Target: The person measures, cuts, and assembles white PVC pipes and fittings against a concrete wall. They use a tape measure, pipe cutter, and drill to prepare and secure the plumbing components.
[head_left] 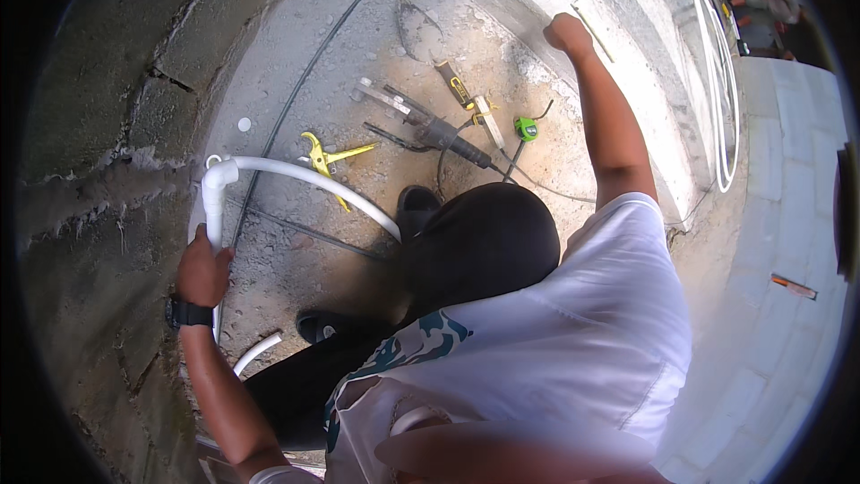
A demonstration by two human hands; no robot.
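In the head view, my left grip (203,276) is clamped on the upright white pipe (213,211), hard by the rough wall (98,125) to its left. I read that low hold as a way to steady the pipe while leaving the elbow fitting (219,177), just above the grip, uncovered. From that elbow a curved pipe (313,178) arches out to the right of the grip.

My right grip (568,33) rests well apart on the far side, by the pale ledge (640,63), perhaps as a prop for balance; a thin stick (593,31) lies just beside it. Between the two grips sit a yellow cutter (321,157), a corded power tool (443,137) and a green tape measure (526,129), probably set there to be within reach.

I can't tell whether the right fingers are closed or hold anything. The left grip hides part of the pipe, my leg (484,246) covers where the curved one leads, and a blurred shape (511,453) blocks the lower edge.
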